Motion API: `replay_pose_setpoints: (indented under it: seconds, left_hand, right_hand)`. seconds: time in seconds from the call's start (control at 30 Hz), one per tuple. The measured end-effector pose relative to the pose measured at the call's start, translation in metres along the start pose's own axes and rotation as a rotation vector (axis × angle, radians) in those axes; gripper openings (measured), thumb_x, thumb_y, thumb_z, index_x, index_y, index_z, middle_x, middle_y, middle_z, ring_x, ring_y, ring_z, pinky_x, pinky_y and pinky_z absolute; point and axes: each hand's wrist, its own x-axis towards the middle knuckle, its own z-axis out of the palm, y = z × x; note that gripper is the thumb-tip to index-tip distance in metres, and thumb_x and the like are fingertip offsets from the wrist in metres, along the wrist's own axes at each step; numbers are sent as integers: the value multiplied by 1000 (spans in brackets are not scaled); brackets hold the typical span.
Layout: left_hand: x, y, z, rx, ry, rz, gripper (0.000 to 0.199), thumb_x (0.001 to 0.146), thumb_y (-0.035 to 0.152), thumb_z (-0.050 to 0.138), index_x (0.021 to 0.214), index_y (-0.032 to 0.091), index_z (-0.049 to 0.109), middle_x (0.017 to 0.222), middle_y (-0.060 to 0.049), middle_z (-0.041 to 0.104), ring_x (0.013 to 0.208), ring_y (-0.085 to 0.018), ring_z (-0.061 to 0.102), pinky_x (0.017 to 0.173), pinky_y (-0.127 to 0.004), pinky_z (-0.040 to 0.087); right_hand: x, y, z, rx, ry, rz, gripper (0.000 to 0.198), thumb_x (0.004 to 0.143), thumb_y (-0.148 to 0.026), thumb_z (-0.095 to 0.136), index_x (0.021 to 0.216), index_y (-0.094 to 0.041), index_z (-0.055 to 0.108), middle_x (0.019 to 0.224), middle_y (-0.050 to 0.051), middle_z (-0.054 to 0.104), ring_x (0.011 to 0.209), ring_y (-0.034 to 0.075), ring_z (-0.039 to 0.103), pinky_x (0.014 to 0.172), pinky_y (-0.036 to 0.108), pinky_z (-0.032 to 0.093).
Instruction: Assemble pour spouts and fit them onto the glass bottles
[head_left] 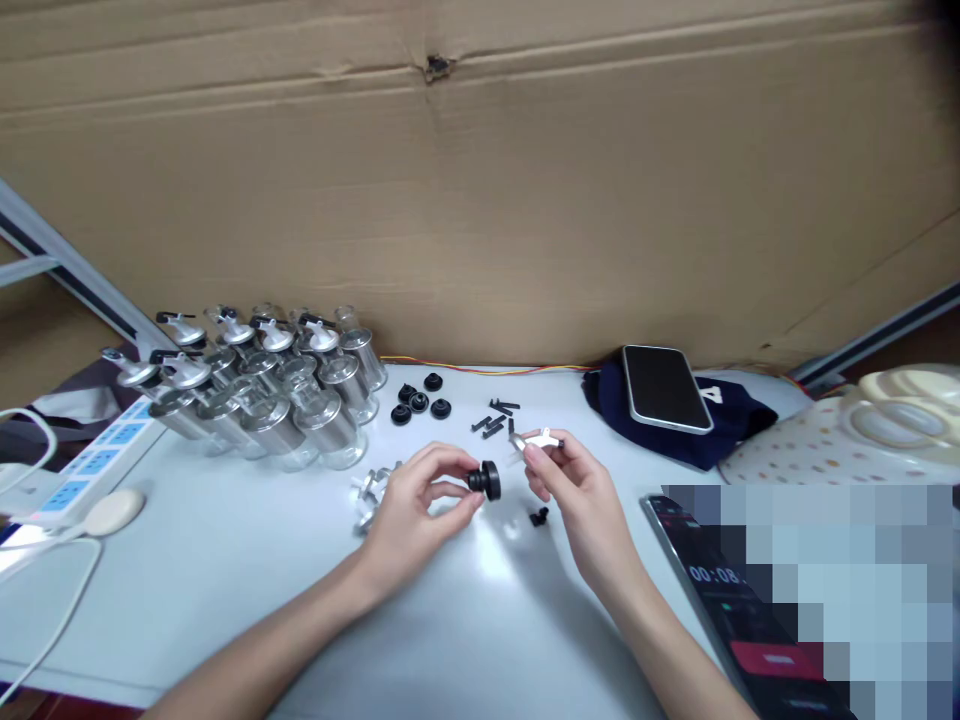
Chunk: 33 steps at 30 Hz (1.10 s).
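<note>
My left hand [420,510] is closed, with a black ribbed stopper [490,481] pinched between thumb and fingers, its wide round end facing right. My right hand [581,490] pinches a silver metal pourer top [541,440] just to the right of it; the two parts are apart. Between and behind the hands lie several thin black levers [495,420]. Small black pieces [539,517] rest on the table below my right hand. Several more black stoppers [420,402] sit farther back. A pile of silver metal pieces [367,500] is partly hidden behind my left hand.
Glass bottles with metal sleeves [330,420] crowd the left back, several topped with silver pourers [187,370]. A power strip [97,460] and white cables lie left. At right are a dark cap [720,440] under a tablet-like device [666,388], a phone [675,545] and tape rolls [900,420].
</note>
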Motion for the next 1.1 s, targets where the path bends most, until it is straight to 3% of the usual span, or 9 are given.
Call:
replay_pose_setpoints:
  seconds: [0.27,0.53,0.67,1.1]
  left_hand:
    - [-5,-16,-2,-287,175,-103,15,72,15,70,85,17,61,91,-4,61,88,-16,64,73,-24,56]
    - [-10,-17,-2,-338,151,-83,13,73,15,73,84,17,65,89,-4,62,88,-16,64,76,-25,56]
    - [-8,-16,-6,-340,198,-170,20,70,17,76,87,17,66,91,-5,68,88,-18,67,77,-28,58]
    - [-8,-14,-11,-303,135,-104,18,73,11,72,88,20,76,92,-5,70,91,-17,68,76,-24,59]
  right_hand:
    - [-5,-2,7,-10,-103,85,33,68,-49,75,82,-20,64,64,0,58,55,13,49,54,28,44]
    - [-6,3,10,-5,-199,151,28,69,-45,75,76,-20,65,67,2,67,57,15,61,59,30,51]
    - [-7,6,9,-34,-267,157,26,73,-44,71,80,-20,68,65,3,68,62,17,63,64,31,52]
    - [-7,9,5,-194,-230,42,12,72,-34,72,74,-22,73,69,2,70,65,18,61,66,32,48]
